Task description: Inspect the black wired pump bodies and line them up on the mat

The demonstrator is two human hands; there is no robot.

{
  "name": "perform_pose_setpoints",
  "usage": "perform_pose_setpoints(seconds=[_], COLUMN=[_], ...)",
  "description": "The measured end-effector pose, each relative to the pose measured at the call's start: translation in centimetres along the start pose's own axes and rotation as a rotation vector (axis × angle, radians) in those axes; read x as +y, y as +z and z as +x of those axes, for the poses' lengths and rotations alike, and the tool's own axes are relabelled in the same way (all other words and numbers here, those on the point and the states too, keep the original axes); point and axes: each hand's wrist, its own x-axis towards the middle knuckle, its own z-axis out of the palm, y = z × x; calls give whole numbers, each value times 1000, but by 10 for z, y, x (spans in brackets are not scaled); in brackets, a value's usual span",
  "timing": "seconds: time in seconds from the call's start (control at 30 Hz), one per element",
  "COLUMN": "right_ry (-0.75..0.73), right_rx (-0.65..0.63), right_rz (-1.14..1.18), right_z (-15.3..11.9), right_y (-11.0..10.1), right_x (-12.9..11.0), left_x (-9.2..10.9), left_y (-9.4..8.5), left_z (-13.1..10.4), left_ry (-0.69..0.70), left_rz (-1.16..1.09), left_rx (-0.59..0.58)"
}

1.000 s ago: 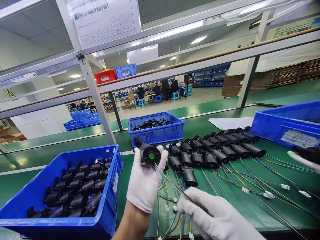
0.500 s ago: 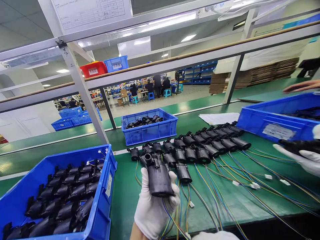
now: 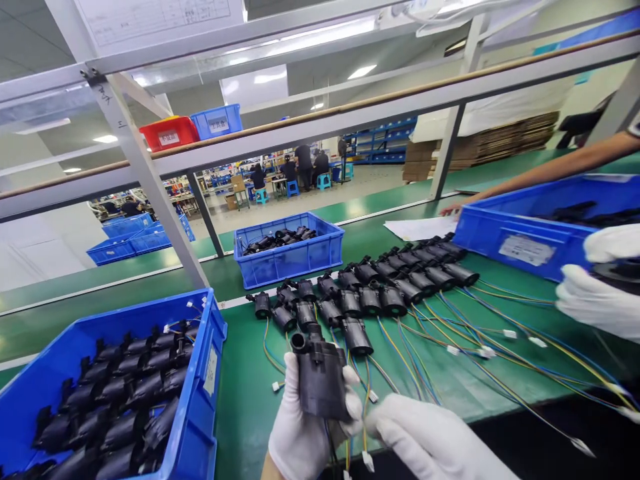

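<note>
My left hand [image 3: 305, 427], in a white glove, is wrapped round a black pump [image 3: 323, 380] with a round spout at its top left. Wires hang from beneath it. My right hand [image 3: 430, 433], also gloved, is at the lower middle, its fingers curled together beside the thin coloured wires [image 3: 367, 400]. Whatever those fingertips hold, if anything, is hidden. Just behind the held pump, a similar pump [image 3: 357, 337] lies in front of rows of black pumps [image 3: 370, 300] on the green table [image 3: 250, 380], their wires trailing toward the front edge.
A large blue bin [image 3: 220, 333] of pumps stands at left, a smaller blue bin [image 3: 290, 267] behind the rows. Another blue bin [image 3: 505, 230] is at right. Nearby, a co-worker's gloved hands [image 3: 595, 300] hold a black part; a bare arm [image 3: 560, 167] reaches toward papers [image 3: 415, 229].
My right hand has risen into view from the bottom edge, close to the wires under the pump. At the right, a bare arm now reaches behind the bin to the papers.
</note>
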Motion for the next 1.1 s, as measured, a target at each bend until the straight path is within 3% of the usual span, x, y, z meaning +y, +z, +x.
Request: perform_pose_setpoints(seconds=[0.27, 0.43, 0.6, 0.8, 0.93, 1.1], right_ry=[-35, 21, 23, 13, 0, -54], right_rx=[173, 157, 172, 124, 70, 128], right_rz=[136, 188, 155, 134, 148, 152], right_z=[13, 9, 2, -6, -9, -5], right_y=[-21, -21, -15, -18, -18, -18], right_x=[-21, -19, -14, -7, -1, -4], left_x=[-11, -21, -29, -43, -45, -47], left_y=[-5, -26, -43, -27, -17, -21], left_z=[0, 14, 16, -1, -2, -3], left_ry=[-21, 312, 363, 579, 589, 639], left_rz=[83, 320, 453, 849, 1043, 1084], left_rx=[0, 193, 314, 403, 430, 407])
